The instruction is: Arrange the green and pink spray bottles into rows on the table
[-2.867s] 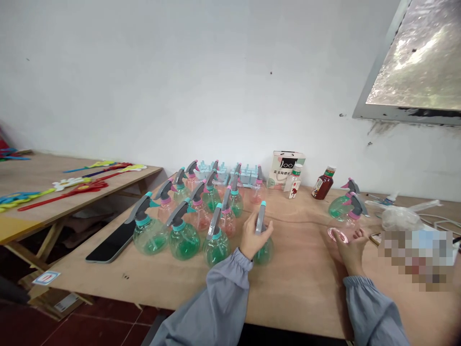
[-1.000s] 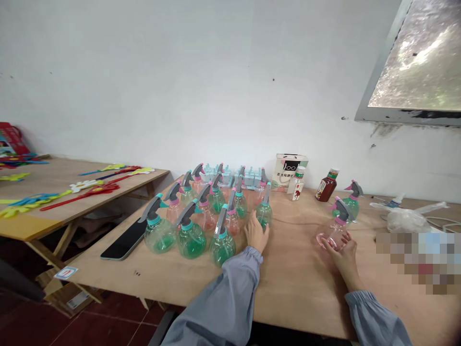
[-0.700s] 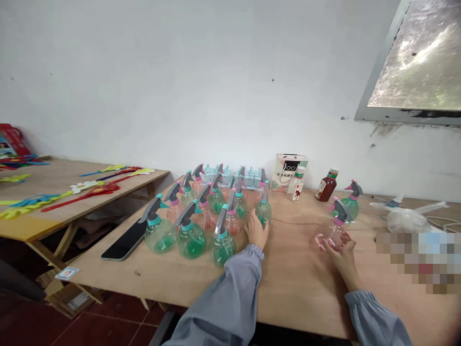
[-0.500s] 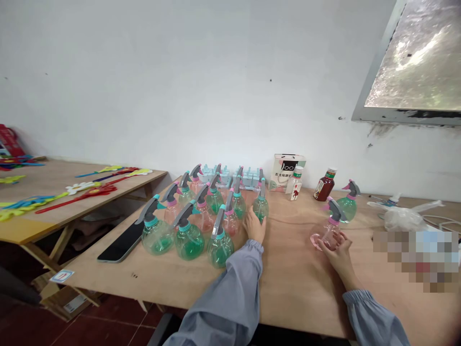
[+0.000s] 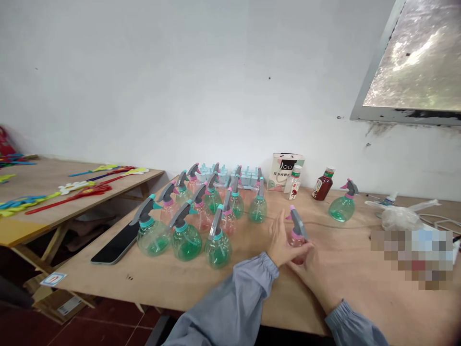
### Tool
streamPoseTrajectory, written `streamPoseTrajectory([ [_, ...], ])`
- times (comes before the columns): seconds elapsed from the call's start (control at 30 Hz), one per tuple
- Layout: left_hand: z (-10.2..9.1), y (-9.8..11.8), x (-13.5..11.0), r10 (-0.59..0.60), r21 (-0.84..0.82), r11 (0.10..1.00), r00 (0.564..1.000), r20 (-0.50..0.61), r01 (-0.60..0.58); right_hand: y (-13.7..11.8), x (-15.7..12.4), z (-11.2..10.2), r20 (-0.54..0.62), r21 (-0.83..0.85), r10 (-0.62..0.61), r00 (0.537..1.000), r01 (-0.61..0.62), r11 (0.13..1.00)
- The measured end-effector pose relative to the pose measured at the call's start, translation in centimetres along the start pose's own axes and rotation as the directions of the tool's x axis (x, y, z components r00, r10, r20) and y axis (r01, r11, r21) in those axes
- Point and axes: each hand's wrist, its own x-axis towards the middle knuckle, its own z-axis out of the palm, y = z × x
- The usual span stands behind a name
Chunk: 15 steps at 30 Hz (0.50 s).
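A pink spray bottle (image 5: 296, 237) with a grey trigger head stands upright between my two hands. My left hand (image 5: 282, 244) is closed round its left side, thumb across the front. From the right, my right hand (image 5: 309, 265), slightly blurred, grips the same bottle, and the two hands hide its lower body. To the left are several green and pink spray bottles in rows, among them a green spray bottle (image 5: 218, 252) at the front and another green spray bottle (image 5: 258, 210) nearest my left hand. One more green spray bottle (image 5: 341, 207) is apart at the right.
A black phone (image 5: 117, 245) lies at the table's left edge. Along the back are light-blue racks (image 5: 248, 177), a paper bag (image 5: 279, 180), a white bottle (image 5: 294, 185) and a brown bottle (image 5: 323, 186). Plastic wrap (image 5: 399, 218) lies right; another table (image 5: 32, 175) holds colourful hand-shaped clappers.
The pink spray bottle has moved left and nearer, carried by my right hand. My left hand has left the green bottle at the rows' right end and closed on the pink one.
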Motion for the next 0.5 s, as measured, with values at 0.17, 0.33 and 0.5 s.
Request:
streamPoseTrajectory([
  [0.17,-1.0,-0.3,-0.1,-0.057,-0.050,0.997,0.991,-0.117,0.052,-0.2,1.6,-2.2,0.112,-0.042,-0.027,0.993,0.032,0.999],
  [0.33,-3.5,-0.2,-0.1,-0.182,-0.041,0.983,0.967,-0.180,0.177,7.3,10.3,-8.1,-0.402,-0.124,0.273,0.874,-0.347,0.930],
  [0.5,-4.8,0.8,0.0,-0.294,-0.323,0.918,0.940,-0.172,0.228,14.3,16.8,-11.2,-0.515,-0.087,0.504,0.693,-0.627,0.774],
])
